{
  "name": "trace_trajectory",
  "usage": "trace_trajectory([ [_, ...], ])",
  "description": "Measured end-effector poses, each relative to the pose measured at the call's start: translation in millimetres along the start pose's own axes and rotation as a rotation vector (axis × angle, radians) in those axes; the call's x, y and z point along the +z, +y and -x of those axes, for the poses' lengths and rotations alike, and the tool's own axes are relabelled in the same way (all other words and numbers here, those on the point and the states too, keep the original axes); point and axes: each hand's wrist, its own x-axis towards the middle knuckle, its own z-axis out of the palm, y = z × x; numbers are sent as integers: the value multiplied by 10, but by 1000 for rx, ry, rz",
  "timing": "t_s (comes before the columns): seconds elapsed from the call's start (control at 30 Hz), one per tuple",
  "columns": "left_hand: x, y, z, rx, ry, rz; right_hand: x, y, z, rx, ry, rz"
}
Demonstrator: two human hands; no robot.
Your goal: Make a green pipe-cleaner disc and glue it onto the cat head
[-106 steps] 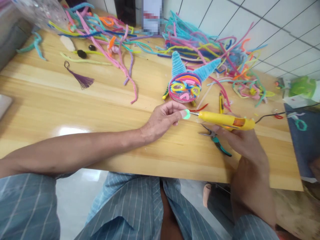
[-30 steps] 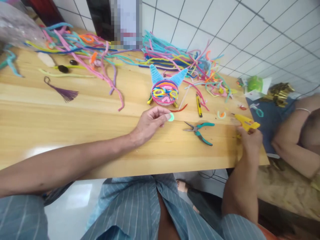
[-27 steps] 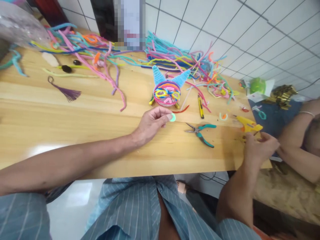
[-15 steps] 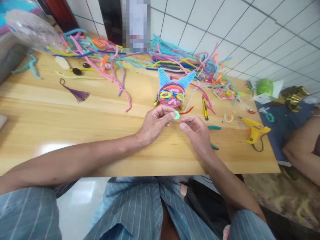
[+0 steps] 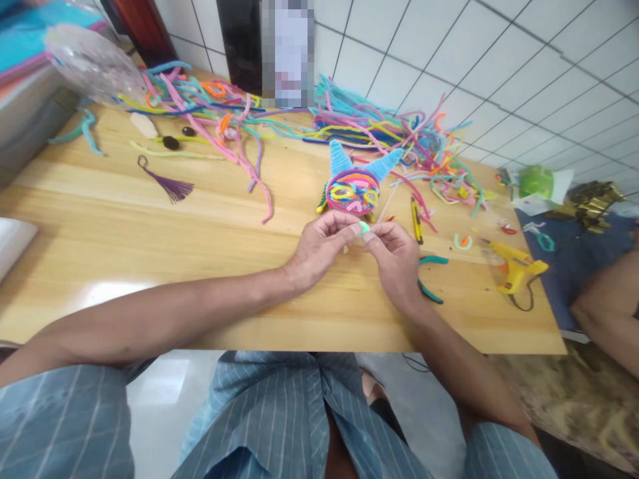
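My left hand and my right hand meet above the wooden table, both pinching a small light-green coiled disc between their fingertips. Just beyond them lies a round pipe-cleaner face with two blue cone ears and coloured loops for eyes. The yellow glue gun stands on the table to the right, free of either hand. Teal-handled pliers lie partly hidden behind my right hand.
Heaps of coloured pipe cleaners cover the far side of the table. A purple tassel lies at the left, a yellow utility knife by the face. Another person's arm shows at the right edge, near a dark blue mat.
My right hand put the glue gun down at the right and came back to the left hand. It now pinches the green disc together with the left hand.
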Motion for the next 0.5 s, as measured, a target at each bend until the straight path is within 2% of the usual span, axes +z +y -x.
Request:
trace_trajectory([
  [0.5, -24, -41, 2, -81, -46, 14, -9, 82, 18, -108, 36, 167],
])
